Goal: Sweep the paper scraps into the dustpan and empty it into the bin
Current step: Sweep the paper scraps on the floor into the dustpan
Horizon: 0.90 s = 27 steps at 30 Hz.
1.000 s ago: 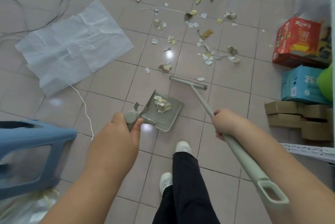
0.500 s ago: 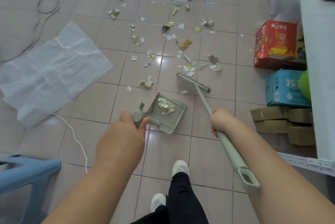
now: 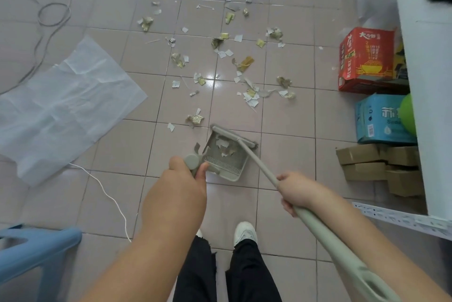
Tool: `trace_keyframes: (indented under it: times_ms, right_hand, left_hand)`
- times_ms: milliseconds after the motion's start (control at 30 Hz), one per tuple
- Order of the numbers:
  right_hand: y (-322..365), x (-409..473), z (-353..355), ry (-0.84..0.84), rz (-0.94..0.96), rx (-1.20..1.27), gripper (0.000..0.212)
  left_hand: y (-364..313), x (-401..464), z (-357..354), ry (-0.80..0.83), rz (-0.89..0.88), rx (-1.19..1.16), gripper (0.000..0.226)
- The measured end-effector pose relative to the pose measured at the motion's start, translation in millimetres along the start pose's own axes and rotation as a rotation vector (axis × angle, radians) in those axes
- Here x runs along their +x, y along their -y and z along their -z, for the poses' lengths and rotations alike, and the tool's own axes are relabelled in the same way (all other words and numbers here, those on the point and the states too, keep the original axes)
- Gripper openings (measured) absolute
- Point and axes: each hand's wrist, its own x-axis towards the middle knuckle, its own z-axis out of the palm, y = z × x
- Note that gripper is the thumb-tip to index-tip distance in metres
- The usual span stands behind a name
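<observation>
Head view: broom [image 3: 233,137] at dustpan [image 3: 226,168] (scraps inside)

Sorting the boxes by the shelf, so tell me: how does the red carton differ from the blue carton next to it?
The red carton is red with a yellow noodle-bowl picture; the blue carton is light blue with white lettering. The red carton lies farther from the person, the blue carton nearer, beside the brown boxes. A green round object covers part of the blue carton; nothing covers the red carton's front. Both are printed cardboard standing on the tile floor against the white shelf unit.
</observation>
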Motion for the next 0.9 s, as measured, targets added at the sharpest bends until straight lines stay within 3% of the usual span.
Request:
trace_keyframes:
  times_ms: [133, 333, 567, 767, 900]
  right_hand:
    - [-16.2, -23.8, 5.4, -0.027, 0.007, 0.096, 0.043]
    - [19.2, -8.7, 7.7, -0.109, 0.019, 0.127, 0.043]
    - [72.0, 33.7, -10.2, -0.148, 0.035, 0.066, 0.027]
    - [120.3, 51.1, -44.1, -0.059, 0.055, -0.096, 0.018]
    - [151.1, 63.0, -71.7, -0.07, 0.096, -0.117, 0.033]
  left_hand:
    - [-1.5, -0.7, -0.6, 0.033, 0.009, 0.007, 0.037]
    - [1.4, 5.7, 6.0, 0.008, 0.007, -0.004, 0.043]
    - [48.2, 16.8, 40.4, -0.08, 0.117, -0.135, 0.035]
    - [105.9, 28.4, 61.0, -0.113, 0.191, -0.131, 0.037]
    - [136.8, 38.5, 67.6, -0.128, 0.208, -0.105, 0.038]
